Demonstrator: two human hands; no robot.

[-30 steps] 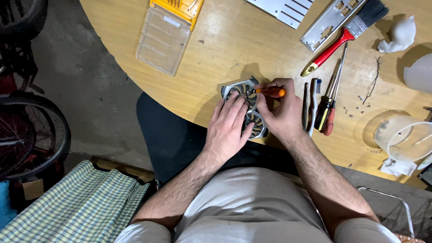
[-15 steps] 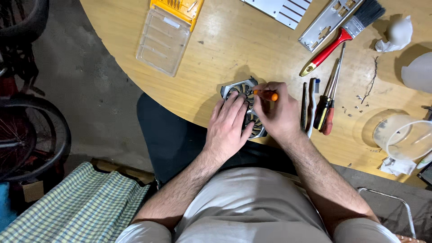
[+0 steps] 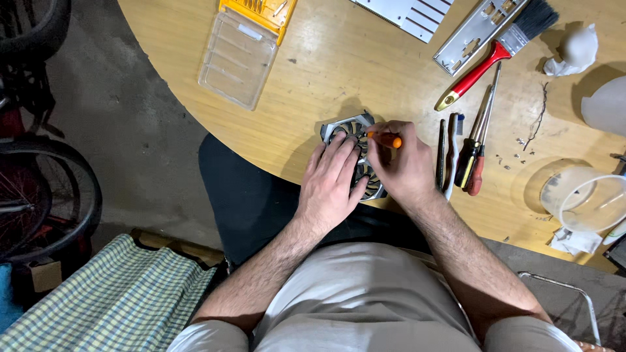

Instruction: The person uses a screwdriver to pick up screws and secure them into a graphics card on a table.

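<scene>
Grey-framed round cooling fan point(image 3: 355, 133) lies at the near edge of the round wooden tabletop point(image 3: 339, 58), left hand point(image 3: 332, 179) flat on it, fingers spread; right hand point(image 3: 404, 166) fingers clamped on an orange-handled screwdriver point(image 3: 386, 139). Beyond: screwdrivers point(image 3: 473, 153), red-handled paintbrush point(image 3: 489, 55).

Fan point(image 3: 347, 130) on table point(image 3: 326, 65), left of screwdrivers point(image 3: 475, 146)

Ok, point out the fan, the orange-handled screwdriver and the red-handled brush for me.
fan point(image 3: 344, 128): head view, on the grey frame corner clear of the hands.
orange-handled screwdriver point(image 3: 386, 139): head view, on the orange handle above the right hand.
red-handled brush point(image 3: 476, 73): head view, on the middle of the red handle.
</scene>
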